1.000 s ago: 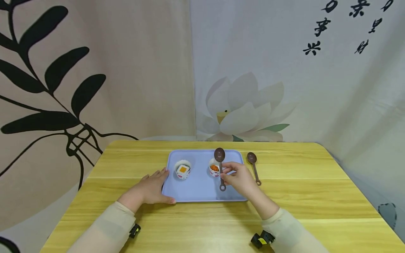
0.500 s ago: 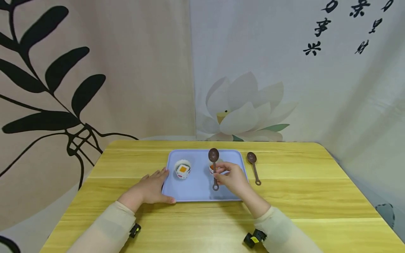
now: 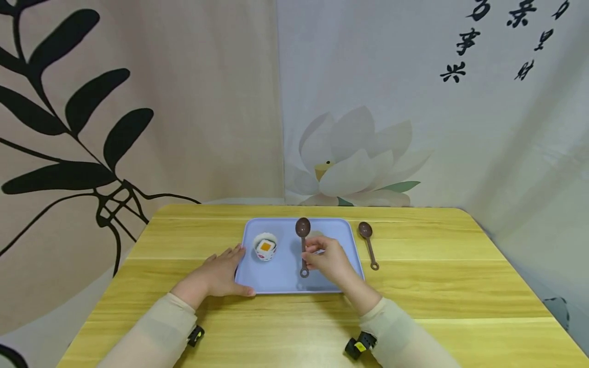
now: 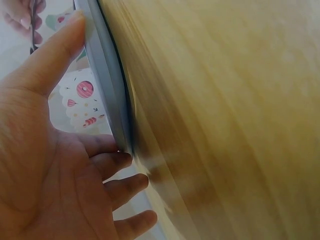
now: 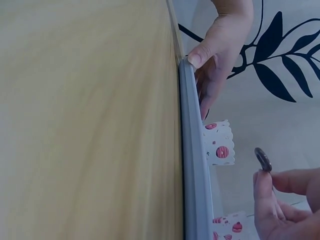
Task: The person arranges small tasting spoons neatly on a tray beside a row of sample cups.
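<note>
My right hand pinches a dark brown spoon by its handle, bowl pointing away, over the light blue tray. The handle's ring end shows in the right wrist view. My left hand rests against the tray's near left corner, thumb along the front edge and fingers spread by the left side. On the tray's left stands a patterned paper cup holding a white piece with an orange-yellow square. A second paper cup is hidden behind my right hand in the head view.
Another brown spoon lies on the wooden table, just right of the tray. Behind the table hangs a printed curtain.
My right hand has moved left over the tray with the spoon, covering the cup with orange pieces that showed earlier. My left hand has stayed in place.
</note>
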A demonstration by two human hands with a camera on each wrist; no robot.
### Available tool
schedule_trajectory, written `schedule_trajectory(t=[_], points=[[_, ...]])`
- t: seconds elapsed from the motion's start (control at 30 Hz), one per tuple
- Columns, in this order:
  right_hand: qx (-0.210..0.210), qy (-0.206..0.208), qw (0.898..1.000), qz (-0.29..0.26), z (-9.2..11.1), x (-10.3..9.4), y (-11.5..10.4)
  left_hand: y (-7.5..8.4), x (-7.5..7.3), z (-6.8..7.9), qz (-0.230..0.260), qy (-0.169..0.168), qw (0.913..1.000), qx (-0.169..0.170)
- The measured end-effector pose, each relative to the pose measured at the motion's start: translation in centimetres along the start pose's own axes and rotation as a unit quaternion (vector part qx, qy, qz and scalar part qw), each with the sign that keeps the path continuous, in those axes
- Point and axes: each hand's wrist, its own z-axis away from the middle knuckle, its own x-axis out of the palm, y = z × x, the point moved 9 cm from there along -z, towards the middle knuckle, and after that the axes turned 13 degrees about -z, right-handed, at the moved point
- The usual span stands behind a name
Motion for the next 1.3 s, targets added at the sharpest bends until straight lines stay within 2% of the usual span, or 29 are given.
schedule_trajectory(t=[0.57,1.3], points=[[0.027,-0.017,0.999,-0.010,-0.4,1.6,1.3,0.0,0.1,-0.1,-0.003,0.003,1.0000,0.001],[0.070,-0.013,0.997,0.022,-1.0,3.2,2.3,0.0,0.1,-0.1,-0.004,0.003,1.0000,0.004]])
